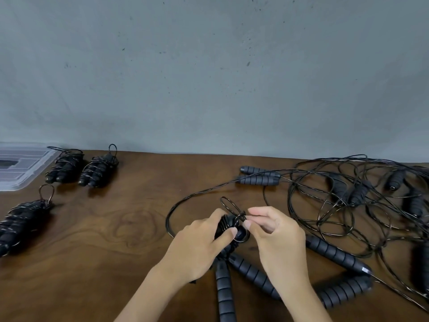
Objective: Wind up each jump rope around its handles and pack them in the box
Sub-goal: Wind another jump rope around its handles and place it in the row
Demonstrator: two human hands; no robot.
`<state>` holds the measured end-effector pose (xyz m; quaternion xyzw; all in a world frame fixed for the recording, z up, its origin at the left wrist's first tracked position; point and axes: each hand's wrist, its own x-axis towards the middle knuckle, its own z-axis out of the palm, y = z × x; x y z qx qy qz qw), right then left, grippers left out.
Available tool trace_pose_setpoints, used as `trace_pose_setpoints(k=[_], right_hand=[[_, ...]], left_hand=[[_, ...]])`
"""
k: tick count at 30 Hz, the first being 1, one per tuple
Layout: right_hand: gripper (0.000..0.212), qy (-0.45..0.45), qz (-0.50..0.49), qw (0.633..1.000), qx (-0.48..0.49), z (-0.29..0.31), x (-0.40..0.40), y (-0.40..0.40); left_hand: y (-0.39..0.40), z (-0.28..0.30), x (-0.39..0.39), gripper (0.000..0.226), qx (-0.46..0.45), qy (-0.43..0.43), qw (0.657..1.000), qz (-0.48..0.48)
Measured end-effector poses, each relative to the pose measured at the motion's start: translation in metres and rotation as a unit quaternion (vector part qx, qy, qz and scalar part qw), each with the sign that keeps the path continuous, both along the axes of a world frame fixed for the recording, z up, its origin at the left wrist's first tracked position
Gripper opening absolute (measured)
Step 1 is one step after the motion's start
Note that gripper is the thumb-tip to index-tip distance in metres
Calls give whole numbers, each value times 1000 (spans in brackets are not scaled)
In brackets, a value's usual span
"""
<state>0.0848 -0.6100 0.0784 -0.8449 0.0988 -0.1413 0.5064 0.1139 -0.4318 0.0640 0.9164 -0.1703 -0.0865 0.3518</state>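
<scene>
1. My left hand [204, 240] is gripping a wound bundle [228, 228] of handles; my palm is hiding most of it, so I am not making out how its wraps lie.
2. My right hand [276, 231] is pinching the thin black cord [240, 216] between thumb and fingers, just right of the bundle's top; a small loop [228, 203] is sticking up just beyond my fingertips.
3. Loose handles [246, 270] are lying under both wrists, partly covered and running off the bottom edge.
4. I am reading no writing anywhere.
5. A tangled pile [362, 196] of unwound ropes is sitting right of my right hand, cut off at the frame edge.
6. Three wound ropes [98, 169] are lying well left of my left hand; the clear box [34, 168] is farther left, cropped and blurred.
</scene>
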Motion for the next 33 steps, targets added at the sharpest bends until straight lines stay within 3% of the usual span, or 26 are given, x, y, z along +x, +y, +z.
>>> trace_pose_setpoints(k=[2,6,10,14,18,24,30,33], right_hand=[[21,-10,-2,1000,4,0,-1,4],[32,3,80,991,105,6,-3,2],[41,10,166,985,43,2,-2,1],[41,37,254,962,96,4,5,16],[34,-17,188,965,185,6,12,51],[18,-75,85,972,204,-2,27,109],[13,-68,72,971,220,-3,41,155],[9,-41,85,957,276,-3,46,176]], left_hand=[[1,-1,-1,27,-8,5,1000,1],[13,6,3,35,-124,62,990,4],[25,15,4,36,-234,134,963,-20],[45,21,5,34,-254,199,945,-58],[69,21,10,33,-310,251,916,-38],[109,20,12,37,-357,295,886,16],[158,15,17,32,-399,302,866,23],[188,12,18,36,-437,345,831,0]])
